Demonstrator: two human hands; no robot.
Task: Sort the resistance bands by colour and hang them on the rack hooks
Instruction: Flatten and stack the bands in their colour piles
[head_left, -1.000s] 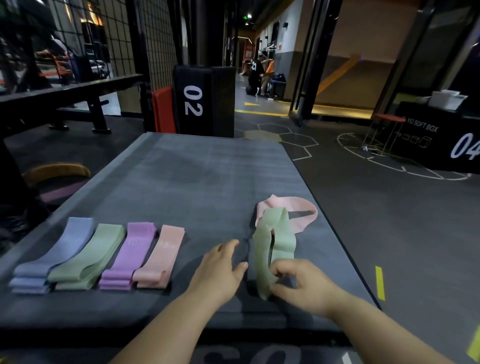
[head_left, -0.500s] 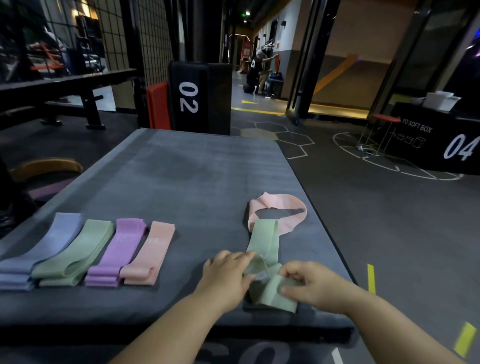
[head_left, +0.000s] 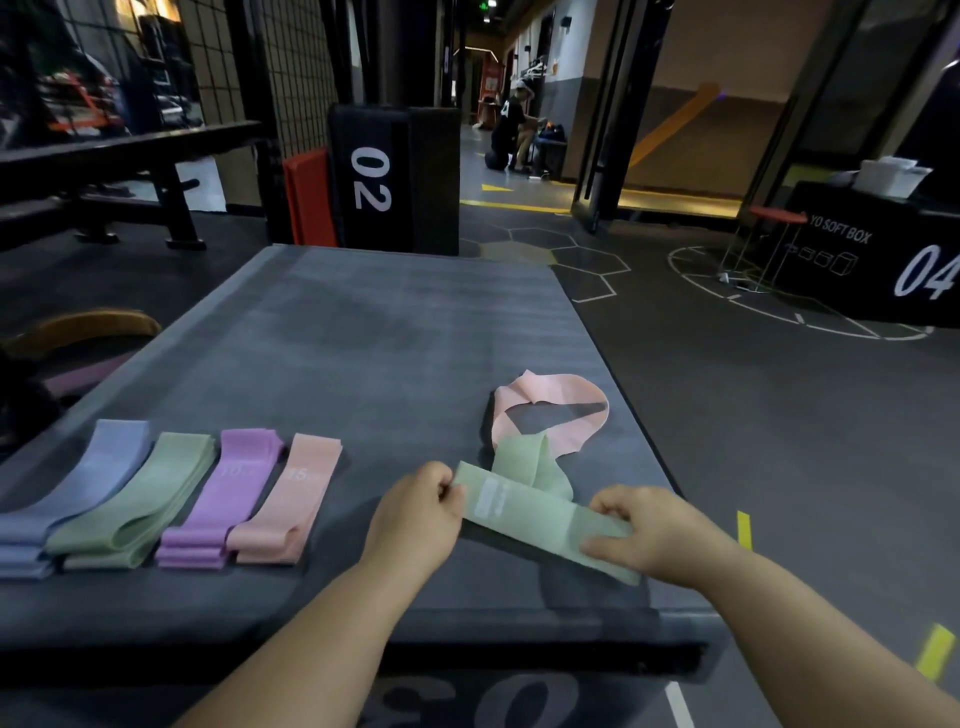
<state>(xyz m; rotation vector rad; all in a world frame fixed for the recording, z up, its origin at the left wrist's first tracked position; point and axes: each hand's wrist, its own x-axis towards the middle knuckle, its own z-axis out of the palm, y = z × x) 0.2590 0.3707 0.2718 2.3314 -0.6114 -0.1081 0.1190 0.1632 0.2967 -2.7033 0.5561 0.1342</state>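
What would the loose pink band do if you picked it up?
Probably flop: the loose pink band lies in a twisted, limp loop on the mat. It likely weighs little, being thin and flat. The green band folds between the left hand and right hand, so it seems soft, not stiff.

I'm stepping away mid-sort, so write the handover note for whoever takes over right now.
Left hand: pinches one end of the loose pale green fabric resistance band.
Right hand: grips its other end; the band is held out flat between them over the grey padded platform.
Just beyond lies the loose pink fabric loop band, unfolded.
Done: four folded piles in a row at the left: blue-lilac pile, green pile, purple pile, pink pile.
Left: sort the green and pink bands, then hang everything. No rack hooks in view.
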